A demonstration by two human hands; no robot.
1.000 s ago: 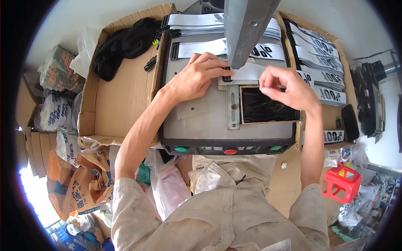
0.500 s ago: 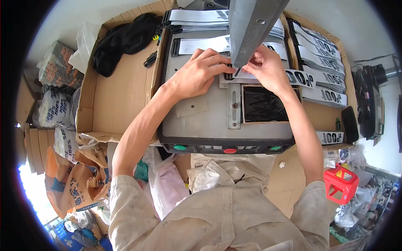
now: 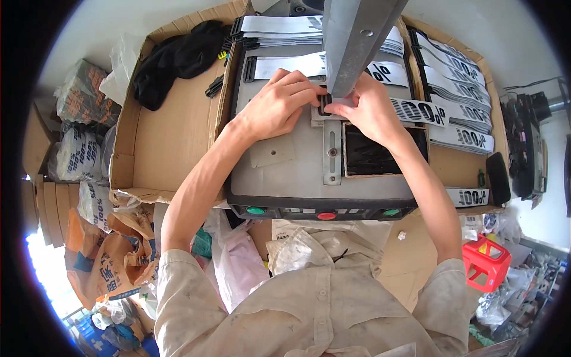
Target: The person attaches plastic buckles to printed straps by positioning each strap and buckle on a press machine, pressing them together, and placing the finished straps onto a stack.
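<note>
A white strap point(image 3: 423, 112) with large black "100%" print runs across the grey machine, its left end at a small black buckle point(image 3: 324, 106). My left hand point(image 3: 278, 105) comes from the left, with its fingertips closed on the buckle's edge. On the other side, my right hand point(image 3: 373, 112) is closed round the strap end, its thumb against the buckle; the other fingertips are partly hidden behind the grey metal column point(image 3: 361, 44). Just below the right hand sits an open box point(image 3: 376, 174) holding dark pieces. A second buckled strap point(image 3: 285, 65) lies behind my left hand.
Stacked printed straps point(image 3: 458, 89) fill the right cardboard box point(image 3: 498, 128). The left cardboard box point(image 3: 169, 143) holds a black cloth point(image 3: 178, 62). Green and red buttons point(image 3: 326, 216) line the machine's front edge. A red plastic object point(image 3: 486, 262) stands at lower right.
My right hand has shifted a little left, bringing its thumb to the buckle. A thin dark piece seen between the hands no longer shows, and more of the strap's print is visible.
</note>
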